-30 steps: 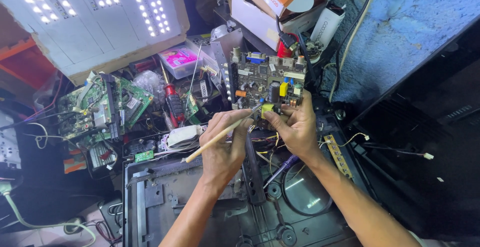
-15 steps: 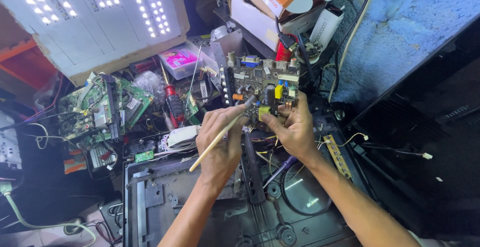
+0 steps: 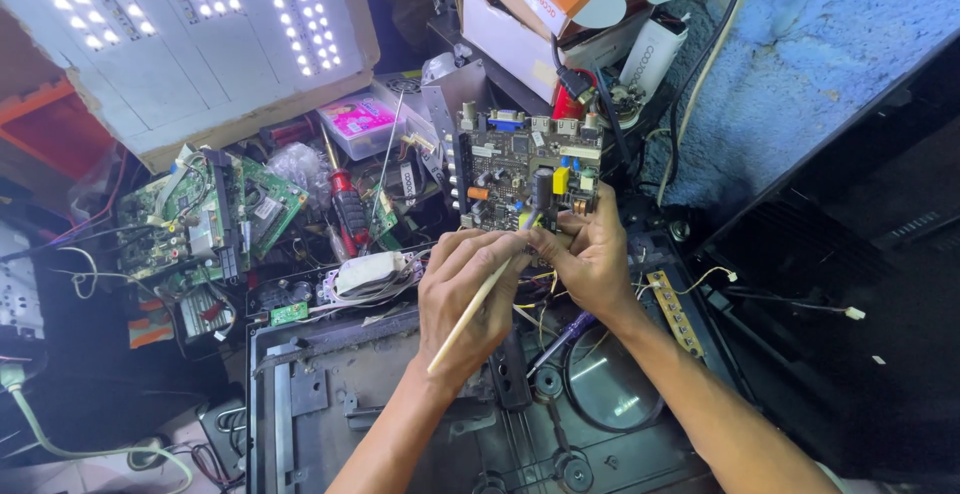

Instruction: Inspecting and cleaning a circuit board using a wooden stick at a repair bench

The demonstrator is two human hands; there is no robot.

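your left hand is closed around a thin pale stick, a brush handle by the look of it, with its far end hidden at the lower edge of the dark circuit board. your right hand has its fingers curled on that same lower edge, pinching the board and propping it tilted up above the open grey chassis. the board stands at the middle of the cluttered table, with a yellow part and a dark cylinder capacitor just above your fingertips.

this looks like the cleaning or probing step on the board's lower edge, with the tool tip already at the work spot. the next move calls for a steady right grip so the board does not swing, and short, light strokes from the left, kept away from the loose wires under your hands. the green boards and red screwdriver lie well apart to the left.
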